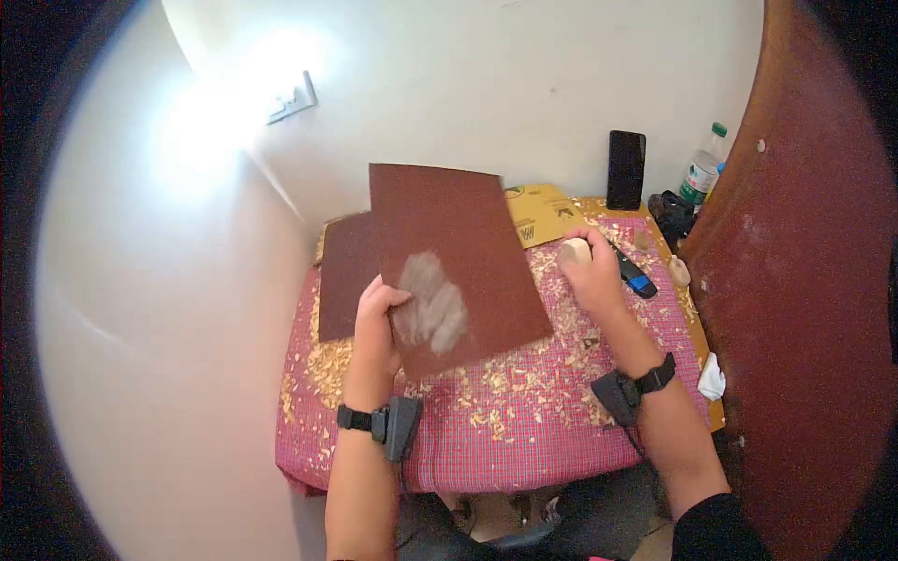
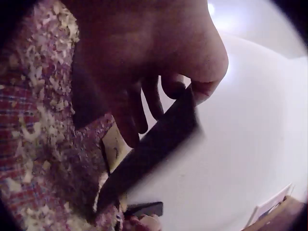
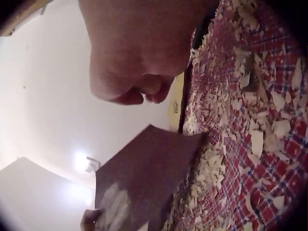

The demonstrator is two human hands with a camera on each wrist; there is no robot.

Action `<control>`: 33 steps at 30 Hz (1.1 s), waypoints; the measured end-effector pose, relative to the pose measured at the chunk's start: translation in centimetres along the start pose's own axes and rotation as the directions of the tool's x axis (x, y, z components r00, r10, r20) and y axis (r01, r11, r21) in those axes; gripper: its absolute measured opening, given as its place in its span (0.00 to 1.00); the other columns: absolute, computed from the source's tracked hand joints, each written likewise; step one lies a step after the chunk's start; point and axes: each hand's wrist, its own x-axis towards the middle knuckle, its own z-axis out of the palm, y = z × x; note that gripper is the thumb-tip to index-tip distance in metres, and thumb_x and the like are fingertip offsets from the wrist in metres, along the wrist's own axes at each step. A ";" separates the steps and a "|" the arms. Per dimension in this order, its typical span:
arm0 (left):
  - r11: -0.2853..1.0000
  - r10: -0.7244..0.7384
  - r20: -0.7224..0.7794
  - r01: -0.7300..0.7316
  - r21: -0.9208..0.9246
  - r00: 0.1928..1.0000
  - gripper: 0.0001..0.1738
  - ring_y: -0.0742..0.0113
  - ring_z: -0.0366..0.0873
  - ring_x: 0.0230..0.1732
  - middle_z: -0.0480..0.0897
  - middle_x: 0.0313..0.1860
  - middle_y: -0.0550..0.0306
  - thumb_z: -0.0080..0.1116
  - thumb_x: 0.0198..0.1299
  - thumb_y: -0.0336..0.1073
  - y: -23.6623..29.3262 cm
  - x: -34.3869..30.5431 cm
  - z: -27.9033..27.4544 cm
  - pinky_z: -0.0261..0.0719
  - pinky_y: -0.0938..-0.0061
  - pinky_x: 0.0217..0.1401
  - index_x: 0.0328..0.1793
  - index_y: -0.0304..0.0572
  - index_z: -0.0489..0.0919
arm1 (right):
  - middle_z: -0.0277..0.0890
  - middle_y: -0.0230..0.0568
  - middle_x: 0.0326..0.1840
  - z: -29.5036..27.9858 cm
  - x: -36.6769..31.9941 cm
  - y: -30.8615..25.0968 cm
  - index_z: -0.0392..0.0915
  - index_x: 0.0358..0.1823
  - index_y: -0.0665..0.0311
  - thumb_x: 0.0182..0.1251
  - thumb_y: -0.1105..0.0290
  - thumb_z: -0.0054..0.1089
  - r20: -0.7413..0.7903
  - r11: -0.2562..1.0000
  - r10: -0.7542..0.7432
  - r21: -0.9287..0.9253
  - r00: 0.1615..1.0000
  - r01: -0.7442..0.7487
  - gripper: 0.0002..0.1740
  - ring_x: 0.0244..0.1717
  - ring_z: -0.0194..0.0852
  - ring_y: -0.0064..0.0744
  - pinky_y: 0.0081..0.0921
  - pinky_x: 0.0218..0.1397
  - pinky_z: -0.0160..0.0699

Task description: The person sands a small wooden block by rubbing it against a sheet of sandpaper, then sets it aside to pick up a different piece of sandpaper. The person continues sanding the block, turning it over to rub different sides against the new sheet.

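Observation:
My left hand [image 1: 379,313] grips a dark red-brown sheet of sandpaper [image 1: 449,215] by its left edge, thumb on the face and fingers behind. A pale, dusty patch marks the sheet near the thumb. The left wrist view catches the sandpaper [image 2: 149,149] nearly edge-on, raised over the table. To the right, my right hand [image 1: 596,276] holds a small pale wooden piece [image 1: 576,251] with a rounded end, apart from the sheet. In the right wrist view that piece is hidden behind the curled hand [image 3: 139,62].
Another brown sheet [image 1: 346,271] lies behind on the left, a yellow printed sheet [image 1: 541,213] at the back. Wood shavings [image 1: 505,383] litter the checked cloth [image 1: 524,463]. A knife with a blue part [image 1: 641,284], a phone [image 1: 626,170] and a bottle [image 1: 700,173] are right.

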 end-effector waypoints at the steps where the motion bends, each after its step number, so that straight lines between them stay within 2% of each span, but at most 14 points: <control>1: 1.000 0.003 0.013 -0.003 0.009 1.000 0.17 0.60 0.82 0.44 0.80 0.44 0.51 0.52 0.52 0.29 -0.2 -0.4 0.9 0.83 0.65 0.49 0.50 0.37 0.75 | 0.79 0.38 0.39 0.2 -0.4 -0.5 0.72 0.50 0.65 0.56 0.74 0.65 0.005 0.994 -0.112 -0.019 0.994 0.112 0.20 0.40 0.76 0.27 0.26 0.45 0.75; 3: 0.995 -0.053 -0.230 0.071 0.071 0.972 0.21 0.61 0.81 0.47 0.79 0.48 0.51 0.52 0.54 0.30 0.0 -0.3 2.9 0.82 0.65 0.51 0.57 0.38 0.73 | 0.82 0.39 0.43 1.5 -1.1 -1.3 0.72 0.55 0.66 0.63 0.76 0.60 -0.021 0.954 -0.295 0.055 0.955 0.296 0.19 0.40 0.78 0.28 0.25 0.49 0.76; 4: 0.988 -0.092 -0.042 0.096 0.117 0.995 0.26 0.59 0.80 0.51 0.79 0.51 0.50 0.51 0.56 0.31 -1.7 1.9 0.2 0.80 0.63 0.55 0.64 0.39 0.70 | 0.82 0.39 0.43 1.8 -1.2 -1.5 0.72 0.55 0.66 0.63 0.76 0.60 -0.066 0.946 -0.313 0.070 0.948 0.317 0.19 0.40 0.78 0.28 0.25 0.49 0.76; 5: 0.986 -0.118 -0.039 0.122 0.111 0.992 0.28 0.58 0.79 0.54 0.78 0.56 0.50 0.51 0.58 0.32 -2.2 2.5 0.3 0.79 0.63 0.57 0.67 0.38 0.69 | 0.82 0.40 0.44 2.1 -1.3 -1.6 0.72 0.56 0.66 0.64 0.75 0.60 -0.006 0.950 -0.291 0.118 0.957 0.290 0.18 0.40 0.77 0.27 0.25 0.47 0.77; 6: 0.973 -0.164 -0.151 0.185 0.137 0.975 0.28 0.56 0.79 0.56 0.77 0.59 0.49 0.51 0.62 0.34 -2.7 2.8 0.5 0.78 0.61 0.58 0.69 0.37 0.67 | 0.82 0.40 0.45 2.1 -1.4 -1.6 0.71 0.56 0.66 0.66 0.75 0.59 0.053 0.954 -0.264 0.166 0.963 0.252 0.18 0.39 0.77 0.26 0.24 0.46 0.77; 7: 0.973 -0.230 -0.023 0.230 0.022 0.973 0.27 0.55 0.78 0.57 0.77 0.61 0.48 0.49 0.65 0.38 -3.4 2.8 0.0 0.77 0.61 0.59 0.69 0.37 0.67 | 0.81 0.42 0.45 2.2 -1.7 -1.9 0.65 0.61 0.65 0.71 0.70 0.54 0.150 0.963 -0.111 0.260 0.982 0.069 0.20 0.37 0.77 0.25 0.23 0.42 0.77; 11: 0.882 -0.315 0.256 0.381 -0.277 0.914 0.33 0.49 0.76 0.60 0.75 0.64 0.44 0.43 0.69 0.54 -4.1 1.4 0.3 0.74 0.57 0.64 0.68 0.33 0.68 | 0.74 0.49 0.51 2.7 -1.5 0.5 0.53 0.71 0.64 0.76 0.66 0.39 0.373 0.741 -0.083 0.644 0.924 -0.193 0.25 0.40 0.77 0.30 0.24 0.39 0.77; 15: 0.882 -0.320 0.186 0.364 -0.300 0.929 0.38 0.49 0.76 0.61 0.75 0.64 0.45 0.38 0.69 0.62 -5.0 0.3 1.5 0.73 0.54 0.64 0.70 0.37 0.68 | 0.69 0.54 0.59 2.9 -2.0 -0.7 0.41 0.78 0.62 0.76 0.69 0.39 0.477 0.556 -0.017 0.735 0.878 -0.389 0.33 0.47 0.79 0.44 0.31 0.47 0.79; 18: 0.763 -0.311 0.386 0.470 -0.444 0.868 0.38 0.50 0.75 0.61 0.74 0.66 0.46 0.37 0.69 0.63 -5.1 0.9 1.0 0.73 0.55 0.64 0.71 0.39 0.67 | 0.68 0.54 0.61 3.1 -2.4 -1.4 0.41 0.78 0.62 0.76 0.68 0.44 0.494 0.659 0.021 0.647 0.869 -0.384 0.34 0.53 0.78 0.47 0.33 0.52 0.80; 22: 0.796 -0.225 0.305 0.355 -0.491 0.925 0.42 0.50 0.73 0.63 0.74 0.65 0.46 0.36 0.67 0.69 -5.5 0.5 1.9 0.71 0.52 0.65 0.70 0.39 0.67 | 0.68 0.53 0.62 3.0 -2.4 -2.3 0.44 0.77 0.63 0.74 0.69 0.51 0.507 0.723 0.022 0.588 0.862 -0.364 0.35 0.57 0.77 0.47 0.34 0.54 0.81; 24: 0.786 -0.200 0.294 0.332 -0.521 0.935 0.43 0.50 0.72 0.64 0.74 0.65 0.48 0.34 0.67 0.70 -6.2 0.6 1.3 0.70 0.51 0.66 0.71 0.42 0.67 | 0.70 0.50 0.59 3.5 -2.7 -2.3 0.49 0.74 0.65 0.72 0.68 0.56 0.435 0.815 -0.099 0.552 0.895 -0.179 0.35 0.56 0.77 0.43 0.32 0.52 0.82; 26: 0.685 -0.303 0.418 0.501 -0.529 0.856 0.41 0.52 0.74 0.61 0.75 0.63 0.50 0.32 0.68 0.70 -6.6 0.8 0.6 0.73 0.52 0.63 0.71 0.46 0.68 | 0.71 0.49 0.58 3.9 -2.9 -2.1 0.52 0.72 0.65 0.70 0.67 0.59 0.419 0.817 -0.138 0.561 0.897 -0.136 0.34 0.55 0.77 0.41 0.32 0.53 0.81; 30: 0.772 -0.329 0.366 0.471 -0.426 0.871 0.43 0.56 0.77 0.57 0.77 0.60 0.54 0.33 0.65 0.74 -6.2 -0.4 2.8 0.78 0.54 0.55 0.68 0.49 0.70 | 0.71 0.44 0.55 4.6 -3.6 -2.4 0.60 0.67 0.62 0.61 0.54 0.68 0.373 0.860 -0.155 0.507 0.915 -0.061 0.38 0.50 0.78 0.34 0.28 0.51 0.80; 33: 0.747 -0.269 0.407 0.456 -0.483 0.873 0.44 0.56 0.76 0.57 0.78 0.60 0.55 0.35 0.62 0.76 -6.6 -0.5 2.1 0.77 0.55 0.57 0.66 0.49 0.71 | 0.74 0.39 0.51 4.3 -3.4 -2.7 0.65 0.60 0.61 0.62 0.55 0.69 0.317 0.930 -0.138 0.367 0.938 0.013 0.32 0.47 0.78 0.30 0.27 0.47 0.80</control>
